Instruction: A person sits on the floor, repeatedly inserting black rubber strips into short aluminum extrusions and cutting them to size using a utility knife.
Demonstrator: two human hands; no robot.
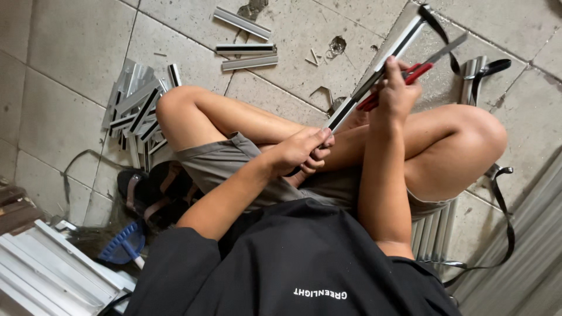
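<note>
I sit on a tiled floor with my knees drawn up. My left hand (304, 149) grips the near end of a long aluminium strip (374, 73) with a black rubber insert, which slants up and away to the right. My right hand (393, 93) is closed on a red-handled tool (410, 75) pressed against the middle of the strip. A loose black rubber band (436, 32) hangs from the strip's far end.
A pile of short cut strips (134, 111) lies left of my knee, and three more strips (246, 55) lie further off. Long aluminium profiles (47, 266) sit at bottom left beside a blue brush (123, 246) and sandals (149, 187). Ribbed metal pieces (433, 231) lie under my right leg.
</note>
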